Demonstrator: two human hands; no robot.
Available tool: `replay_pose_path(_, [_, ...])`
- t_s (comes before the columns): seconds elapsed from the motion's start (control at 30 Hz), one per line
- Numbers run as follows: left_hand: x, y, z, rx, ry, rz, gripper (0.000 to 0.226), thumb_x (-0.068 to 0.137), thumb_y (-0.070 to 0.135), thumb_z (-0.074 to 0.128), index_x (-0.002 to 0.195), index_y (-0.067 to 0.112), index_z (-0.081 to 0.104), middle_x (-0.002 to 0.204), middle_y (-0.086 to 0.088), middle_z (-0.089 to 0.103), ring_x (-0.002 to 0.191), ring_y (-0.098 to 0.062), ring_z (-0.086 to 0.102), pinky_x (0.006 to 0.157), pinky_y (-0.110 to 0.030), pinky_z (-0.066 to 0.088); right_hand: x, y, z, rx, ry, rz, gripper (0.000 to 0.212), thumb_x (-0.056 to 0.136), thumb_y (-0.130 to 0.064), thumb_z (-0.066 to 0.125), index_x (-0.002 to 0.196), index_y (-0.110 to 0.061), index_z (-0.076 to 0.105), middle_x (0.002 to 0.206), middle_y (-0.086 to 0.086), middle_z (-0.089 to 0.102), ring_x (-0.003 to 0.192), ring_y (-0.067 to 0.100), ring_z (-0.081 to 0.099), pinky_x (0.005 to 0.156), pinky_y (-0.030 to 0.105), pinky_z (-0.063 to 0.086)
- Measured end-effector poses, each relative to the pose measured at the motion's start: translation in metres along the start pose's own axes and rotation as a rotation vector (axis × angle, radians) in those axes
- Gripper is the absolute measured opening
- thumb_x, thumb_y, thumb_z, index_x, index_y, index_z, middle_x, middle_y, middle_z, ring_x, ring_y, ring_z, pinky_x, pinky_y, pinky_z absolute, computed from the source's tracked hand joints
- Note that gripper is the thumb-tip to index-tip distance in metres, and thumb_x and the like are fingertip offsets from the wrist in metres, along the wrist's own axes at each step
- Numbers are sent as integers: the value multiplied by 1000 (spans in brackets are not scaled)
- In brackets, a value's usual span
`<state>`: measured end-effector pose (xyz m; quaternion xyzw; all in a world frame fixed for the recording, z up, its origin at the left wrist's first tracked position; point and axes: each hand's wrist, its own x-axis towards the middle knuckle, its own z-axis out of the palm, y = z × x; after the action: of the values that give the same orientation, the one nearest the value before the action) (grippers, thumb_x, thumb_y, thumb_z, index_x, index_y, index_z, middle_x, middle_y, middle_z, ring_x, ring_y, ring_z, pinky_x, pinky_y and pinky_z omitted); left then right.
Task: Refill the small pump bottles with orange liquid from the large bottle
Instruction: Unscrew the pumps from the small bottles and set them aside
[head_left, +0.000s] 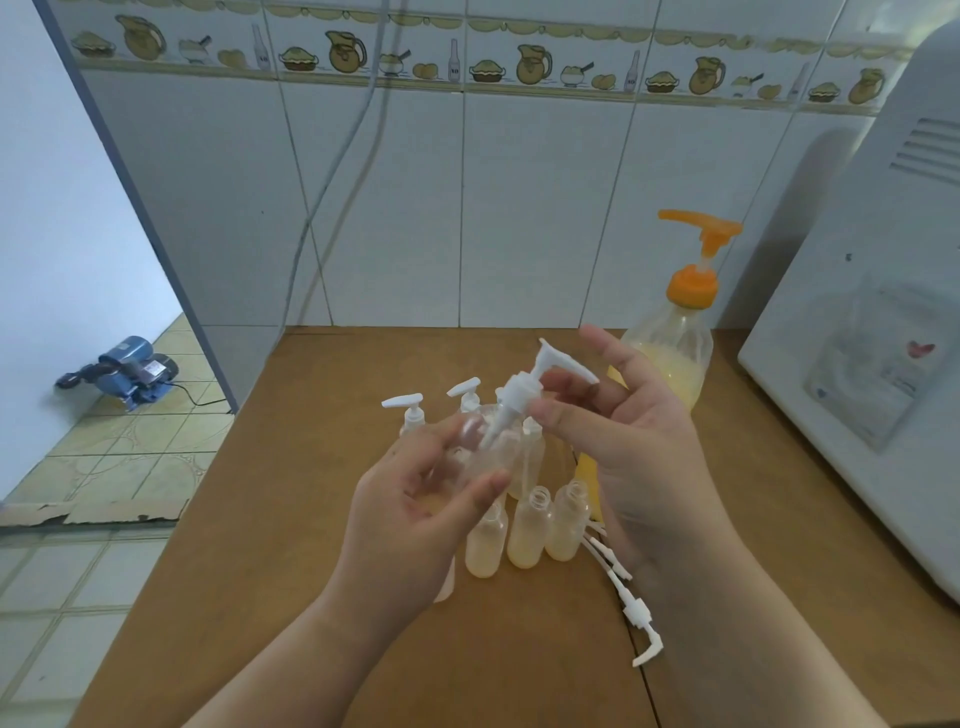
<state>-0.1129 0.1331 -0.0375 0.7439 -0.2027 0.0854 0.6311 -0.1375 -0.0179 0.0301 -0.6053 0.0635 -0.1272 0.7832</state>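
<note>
My left hand (415, 514) grips a small clear bottle (493, 447), tilted, above the table. My right hand (623, 441) pinches its white pump head (530, 387), whose stem sits in the bottle's neck. Below stand three uncapped small bottles (527, 530) with pale orange liquid in their bottoms. Behind them two small bottles still carry pump heads (410, 410). The large bottle (675, 353) with an orange pump stands at the back right, partly behind my right hand. Loose white pump heads (636, 610) lie on the table by my right wrist.
The brown table (311, 519) meets a white tiled wall at the back. A white appliance (883, 338) fills the right side. On the floor to the left sit a blue pump motor (130, 371) and a piece of cardboard (93, 512).
</note>
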Motion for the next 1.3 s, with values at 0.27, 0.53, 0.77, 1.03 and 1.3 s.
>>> replay_pose_path(0.27, [-1, -1, 4, 109, -35, 4, 45, 72, 53, 66, 112, 33, 63, 105, 18, 65, 104, -8, 60, 86, -18, 45, 0, -9, 3, -77, -48, -79, 56, 71, -2, 71, 120, -24, 55, 86, 2, 74, 82, 13, 70, 64, 16, 53])
replay_pose_path(0.53, [13, -12, -18, 264, 66, -60, 36, 77, 37, 71, 111, 40, 58, 106, 25, 59, 105, 1, 52, 85, -17, 38, 10, -34, -36, -23, 242, -421, 40, 61, -14, 74, 98, -22, 64, 85, 0, 72, 86, 14, 69, 77, 23, 54])
replay_pose_path(0.77, [24, -48, -49, 125, 206, -336, 39, 81, 14, 72, 110, 36, 58, 105, 16, 65, 100, -6, 60, 78, -19, 43, 10, -10, -128, -322, 507, -305, 24, 71, -26, 77, 89, -35, 64, 87, -7, 72, 79, 5, 66, 75, 19, 55])
replay_pose_path(1.03, [6, -95, -45, 223, -44, -537, 47, 74, 3, 77, 101, 38, 59, 100, 10, 66, 92, -7, 63, 73, -18, 48, -12, 77, -159, -576, 648, 101, 17, 78, -14, 76, 89, -10, 64, 76, 2, 63, 63, 17, 54, 54, 26, 37])
replay_pose_path(1.3, [6, -116, -34, 278, -133, -487, 46, 75, -2, 71, 98, 35, 57, 102, 12, 63, 96, -5, 61, 69, -10, 45, -6, 152, -160, -937, 339, 127, 22, 81, -6, 71, 81, -26, 61, 91, -8, 61, 85, 14, 58, 64, 17, 37])
